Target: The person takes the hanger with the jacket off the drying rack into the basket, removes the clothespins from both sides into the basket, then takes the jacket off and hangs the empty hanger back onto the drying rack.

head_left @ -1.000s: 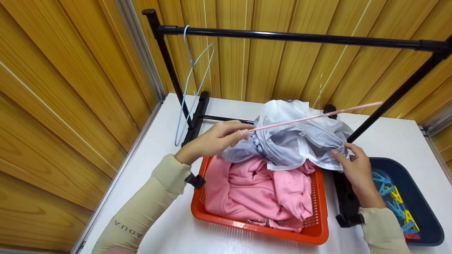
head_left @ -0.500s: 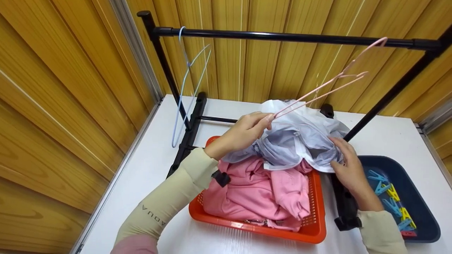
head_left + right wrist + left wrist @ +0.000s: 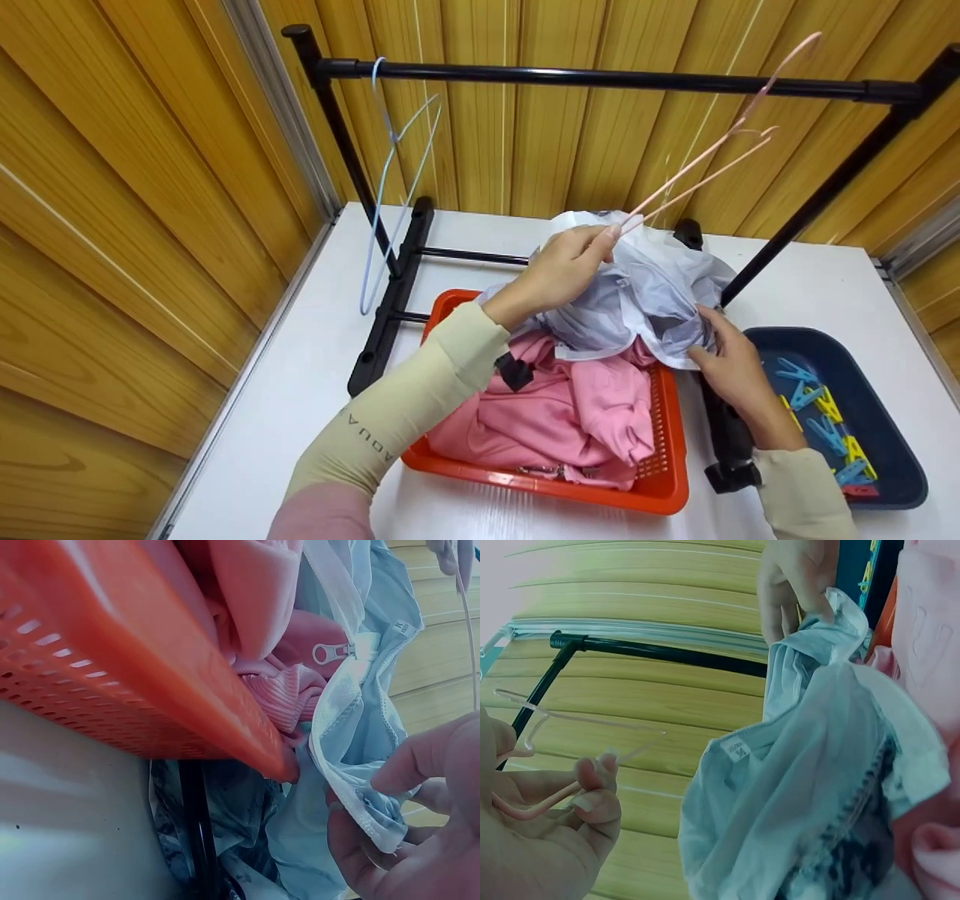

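Observation:
My left hand [image 3: 562, 270] pinches a pink wire hanger [image 3: 709, 152] by one end. The hanger slants up to the right, its hook above the rack's bar. Below it a thin white-grey zip-up jacket [image 3: 664, 270] lies bunched over the back of the basket. Thumb and fingers of my right hand [image 3: 731, 364] pinch the jacket's edge at its right side. In the right wrist view a zip pull [image 3: 330, 653] hangs near that edge. A small label [image 3: 736, 750] shows inside the jacket in the left wrist view. The hanger is apart from the jacket's opening.
A red basket [image 3: 540, 486] holds folded pink clothing [image 3: 517, 427]. The black rack's bar [image 3: 570, 75] spans behind, with a blue hanger [image 3: 393, 140] at its left end. A dark blue tray [image 3: 892, 457] with several clothes pegs [image 3: 827, 433] stands at the right.
My left hand has moved right and up with the pink hanger, which has turned so its hook points upward. My right hand keeps its grip on the jacket edge, shifting slightly left in view.

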Demonstrator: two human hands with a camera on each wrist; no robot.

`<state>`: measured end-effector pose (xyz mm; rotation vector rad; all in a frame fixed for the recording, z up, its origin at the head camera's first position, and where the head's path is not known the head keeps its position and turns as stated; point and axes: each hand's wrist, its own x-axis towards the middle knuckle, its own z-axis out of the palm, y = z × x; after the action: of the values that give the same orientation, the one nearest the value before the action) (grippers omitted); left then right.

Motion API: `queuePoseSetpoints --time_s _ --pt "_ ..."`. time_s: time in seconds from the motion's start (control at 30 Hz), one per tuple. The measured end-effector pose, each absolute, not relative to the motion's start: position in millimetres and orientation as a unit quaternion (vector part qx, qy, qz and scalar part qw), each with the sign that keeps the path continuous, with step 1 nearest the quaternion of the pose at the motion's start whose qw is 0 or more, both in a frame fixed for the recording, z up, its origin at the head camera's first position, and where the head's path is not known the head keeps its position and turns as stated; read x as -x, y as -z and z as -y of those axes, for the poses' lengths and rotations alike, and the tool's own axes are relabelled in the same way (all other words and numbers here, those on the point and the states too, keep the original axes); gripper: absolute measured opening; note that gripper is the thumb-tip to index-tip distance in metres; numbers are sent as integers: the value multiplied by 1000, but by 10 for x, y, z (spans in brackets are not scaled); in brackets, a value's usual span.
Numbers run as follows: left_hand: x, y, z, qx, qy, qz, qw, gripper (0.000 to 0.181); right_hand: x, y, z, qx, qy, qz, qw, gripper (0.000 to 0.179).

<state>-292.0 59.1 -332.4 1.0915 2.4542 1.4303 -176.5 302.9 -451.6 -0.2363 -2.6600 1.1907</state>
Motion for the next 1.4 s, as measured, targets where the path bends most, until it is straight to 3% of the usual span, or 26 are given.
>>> queuePoseSetpoints --time_s 0.4,0.57,0.83,1.1,1.23,1.4 --pt "2820 3525 -899 -346 -469 -810 64 43 1734 4445 -2915 106 -433 889 102 48" --pt "2741 3615 -917 -346 -451 -819 83 43 1691 4408 -2792 64 -489 864 106 48" --pt "2703 3671 -829 -423 -412 -798 123 51 1613 4313 -2582 7 -528 841 116 49" --pt "2778 3664 -594 -399 -366 -839 60 43 1538 4186 -2445 -11 -555 819 146 44" --pt "2839 3696 -482 -386 -325 -863 27 64 1495 4126 -2385 -30 -571 803 167 42" --pt "2858 3750 -393 -415 -287 -860 77 103 1449 4052 -2288 -101 -606 760 214 42"
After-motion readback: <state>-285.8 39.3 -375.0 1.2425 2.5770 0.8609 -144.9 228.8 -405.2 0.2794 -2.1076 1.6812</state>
